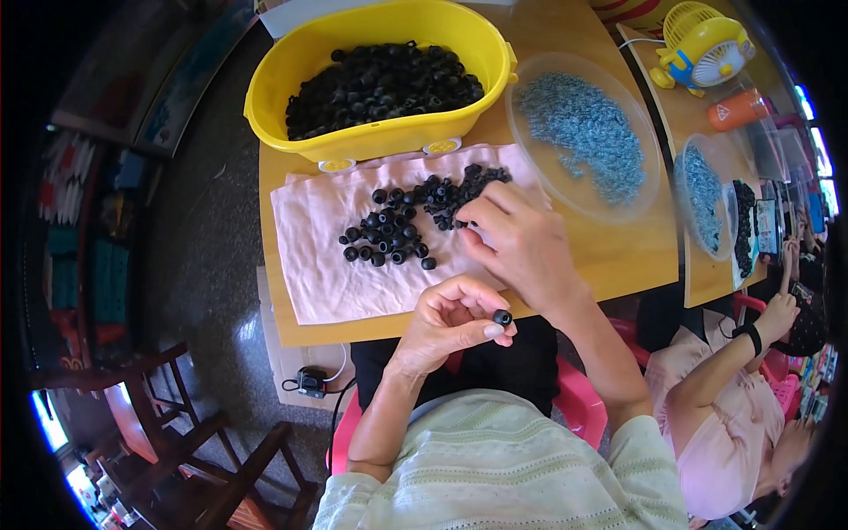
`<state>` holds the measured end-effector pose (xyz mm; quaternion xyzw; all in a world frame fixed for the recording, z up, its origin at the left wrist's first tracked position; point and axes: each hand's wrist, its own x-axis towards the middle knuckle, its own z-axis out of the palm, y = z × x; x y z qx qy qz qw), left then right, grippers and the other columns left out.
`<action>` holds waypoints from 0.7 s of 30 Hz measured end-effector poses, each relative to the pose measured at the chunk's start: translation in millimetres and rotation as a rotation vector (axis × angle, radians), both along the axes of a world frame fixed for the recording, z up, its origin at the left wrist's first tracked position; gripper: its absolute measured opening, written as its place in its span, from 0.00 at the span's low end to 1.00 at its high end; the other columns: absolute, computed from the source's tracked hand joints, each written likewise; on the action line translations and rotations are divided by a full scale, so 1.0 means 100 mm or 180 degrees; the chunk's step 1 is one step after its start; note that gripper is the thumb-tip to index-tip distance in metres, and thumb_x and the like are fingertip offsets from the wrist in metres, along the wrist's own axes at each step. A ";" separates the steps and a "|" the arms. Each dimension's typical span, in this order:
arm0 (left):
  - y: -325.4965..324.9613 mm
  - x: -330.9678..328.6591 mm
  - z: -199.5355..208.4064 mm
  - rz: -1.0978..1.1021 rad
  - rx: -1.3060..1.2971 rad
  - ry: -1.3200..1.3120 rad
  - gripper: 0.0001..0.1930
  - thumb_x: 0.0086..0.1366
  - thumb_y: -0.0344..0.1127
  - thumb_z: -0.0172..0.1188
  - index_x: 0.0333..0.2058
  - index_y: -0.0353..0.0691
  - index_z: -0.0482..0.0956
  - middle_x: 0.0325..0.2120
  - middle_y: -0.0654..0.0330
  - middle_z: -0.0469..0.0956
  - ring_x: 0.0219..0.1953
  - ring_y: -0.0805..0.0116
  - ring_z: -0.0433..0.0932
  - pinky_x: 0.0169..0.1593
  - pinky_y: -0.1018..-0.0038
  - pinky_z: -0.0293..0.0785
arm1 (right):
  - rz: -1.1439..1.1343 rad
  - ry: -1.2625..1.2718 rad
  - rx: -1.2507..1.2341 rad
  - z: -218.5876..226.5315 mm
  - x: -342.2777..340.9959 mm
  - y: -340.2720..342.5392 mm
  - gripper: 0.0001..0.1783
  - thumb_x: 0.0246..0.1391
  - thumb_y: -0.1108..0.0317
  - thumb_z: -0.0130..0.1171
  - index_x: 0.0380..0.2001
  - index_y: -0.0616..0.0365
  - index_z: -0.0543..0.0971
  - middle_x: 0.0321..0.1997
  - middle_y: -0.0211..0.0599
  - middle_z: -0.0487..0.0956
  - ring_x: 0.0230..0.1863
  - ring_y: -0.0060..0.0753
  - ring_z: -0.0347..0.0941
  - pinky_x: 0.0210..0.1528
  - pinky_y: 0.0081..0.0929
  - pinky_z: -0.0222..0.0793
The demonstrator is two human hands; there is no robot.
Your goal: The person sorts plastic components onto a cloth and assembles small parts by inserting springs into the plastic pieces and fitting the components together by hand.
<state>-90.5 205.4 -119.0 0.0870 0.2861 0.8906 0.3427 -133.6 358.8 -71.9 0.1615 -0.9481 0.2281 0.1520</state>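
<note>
Holding a small black hollow bead (503,317) above our lap, our left hand (435,330) has its thumb and fingertips clamped on it. Just beyond, our right hand (532,245) bends its fingers down to the small black pieces (482,179) on the pink cloth (314,256), though we cannot tell whether it grips one; loose black beads (389,231) lie to its left. Farther across the bench (611,267), we have a yellow tub (382,140) heaped with black beads and, to its right, a clear round dish (576,191) of blue pieces (601,132).

Right hand (527,240), anything between its fingertips hidden from me, blue bits (587,124) beyond that grip too small to tell
</note>
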 end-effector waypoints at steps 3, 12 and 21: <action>-0.03 0.01 0.00 -0.0001 0.0012 -0.0113 0.10 0.58 0.23 0.63 0.39 0.32 0.75 0.32 0.52 0.80 0.34 0.66 0.82 0.40 0.71 0.80 | -0.0112 -0.1269 -0.1804 0.19 0.14 0.10 0.07 0.43 0.76 0.63 0.27 0.56 0.77 0.27 0.26 0.75 0.27 0.19 0.72 0.27 0.22 0.66; 0.05 0.05 0.13 0.0541 0.0090 -0.0059 0.11 0.59 0.27 0.64 0.39 0.32 0.74 0.37 0.48 0.80 0.38 0.62 0.81 0.43 0.68 0.80 | 0.0155 -0.2496 -0.4392 0.20 0.54 0.45 0.05 0.50 0.80 0.60 0.32 0.61 0.79 0.33 0.32 0.76 0.25 0.14 0.71 0.24 0.09 0.67; 0.08 0.11 0.23 0.0689 -0.0142 -0.0141 0.10 0.58 0.22 0.64 0.39 0.31 0.76 0.39 0.54 0.78 0.43 0.66 0.79 0.51 0.66 0.79 | 0.0385 -0.1480 -0.2966 0.19 0.67 0.39 0.06 0.52 0.79 0.62 0.35 0.62 0.81 0.36 0.33 0.74 0.36 0.19 0.72 0.36 0.15 0.70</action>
